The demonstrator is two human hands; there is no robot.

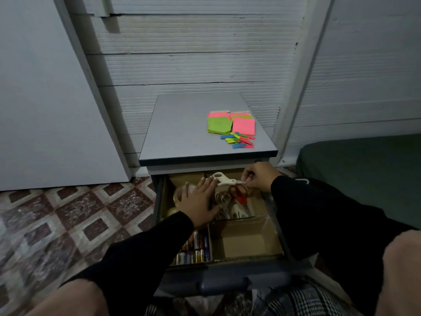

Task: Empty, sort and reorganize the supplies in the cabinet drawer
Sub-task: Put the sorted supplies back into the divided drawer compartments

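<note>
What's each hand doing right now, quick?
Left hand: open, fingers straight, resting over the drawer's contents.
Right hand: closed, pinching the blade end of the cream-handled scissors.

Cabinet top (182, 133): grey, flat. On its right half lie pink and green sticky notes (230, 122) in overlapping stacks, with a loose scatter of small coloured index tabs (238, 140) just in front, near the front edge. Open drawer (224, 267) below: cardboard dividers, batteries (196, 249) front-left, scissors (237, 201) back-right, tape rolls (180, 195) back-left.
</note>
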